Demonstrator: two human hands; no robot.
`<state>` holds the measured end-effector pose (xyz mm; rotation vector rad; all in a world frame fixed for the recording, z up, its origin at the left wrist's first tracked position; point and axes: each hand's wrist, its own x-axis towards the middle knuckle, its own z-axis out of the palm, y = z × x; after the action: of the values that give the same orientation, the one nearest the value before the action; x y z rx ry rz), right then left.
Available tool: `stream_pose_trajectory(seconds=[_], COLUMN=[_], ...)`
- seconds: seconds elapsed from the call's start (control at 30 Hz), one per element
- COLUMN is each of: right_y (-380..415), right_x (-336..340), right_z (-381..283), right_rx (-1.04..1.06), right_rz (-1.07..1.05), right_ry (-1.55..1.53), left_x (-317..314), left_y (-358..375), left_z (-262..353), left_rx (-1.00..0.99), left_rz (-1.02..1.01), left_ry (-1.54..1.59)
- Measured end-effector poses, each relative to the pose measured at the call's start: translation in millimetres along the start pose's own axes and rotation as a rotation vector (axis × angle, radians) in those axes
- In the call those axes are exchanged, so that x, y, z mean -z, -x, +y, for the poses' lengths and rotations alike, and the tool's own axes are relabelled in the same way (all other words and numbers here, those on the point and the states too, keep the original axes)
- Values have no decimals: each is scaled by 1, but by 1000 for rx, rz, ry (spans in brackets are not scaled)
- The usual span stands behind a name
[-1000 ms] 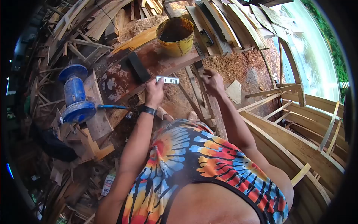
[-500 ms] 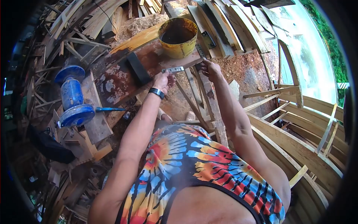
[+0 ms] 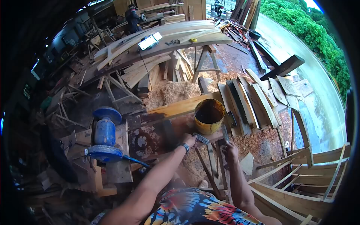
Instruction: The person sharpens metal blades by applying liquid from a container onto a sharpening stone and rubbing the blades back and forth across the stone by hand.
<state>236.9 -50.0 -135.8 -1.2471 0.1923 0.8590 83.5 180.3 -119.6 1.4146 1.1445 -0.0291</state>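
My left hand (image 3: 188,140), with a watch on its wrist, is closed on a small flat metal piece (image 3: 201,138) with dark marks or slots, at the front edge of the stained bench board (image 3: 179,125). My right hand (image 3: 230,150) pinches the lower end of a thin greyish strip (image 3: 225,133), which points up beside the bucket. Between and just beyond both hands stands a yellow bucket (image 3: 206,128), its inside coated dark brown. A dark block (image 3: 164,129) lies on the board left of the bucket.
At the left stands a blue bench grinder (image 3: 105,133). Stacked planks (image 3: 245,107) lie right of the bucket, and a long timber-laden table (image 3: 174,43) is farther back. A person (image 3: 133,18) works in the background. Slatted wooden frames (image 3: 311,182) fill the lower right.
My view has tilted up and shifted left, bringing the far table and the other person into sight. My left hand still holds the metal piece; the strip in my right hand now shows more clearly.
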Motion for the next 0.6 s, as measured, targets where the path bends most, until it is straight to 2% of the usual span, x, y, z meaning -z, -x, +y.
stream_pose_trajectory(seconds=[0.07,0.17,0.27,0.37,0.47,0.57,0.6], right_y=[18,55,86,98,118,122,123], right_x=[9,14,13,18,7,3,0], right_z=[8,10,14,24,19,16,12], right_rx=[5,-17,4,-18,-19,-20,-28], right_rz=[-73,-140,-203,-260,-279,-357,-355], right_ry=[30,6,-7,-86,-76,-60,-12], left_x=[4,-7,-20,-31,-39,-52,-58], left_y=[0,-30,24,81,134,148,146], left_z=[3,-24,-15,-11,2,-4,-11], left_rx=[-82,-237,-410,-354,-216,-275,-382], left_rz=[56,272,168,-111,-270,-257,-233], left_ry=[-211,-353,24,295,569,639,664])
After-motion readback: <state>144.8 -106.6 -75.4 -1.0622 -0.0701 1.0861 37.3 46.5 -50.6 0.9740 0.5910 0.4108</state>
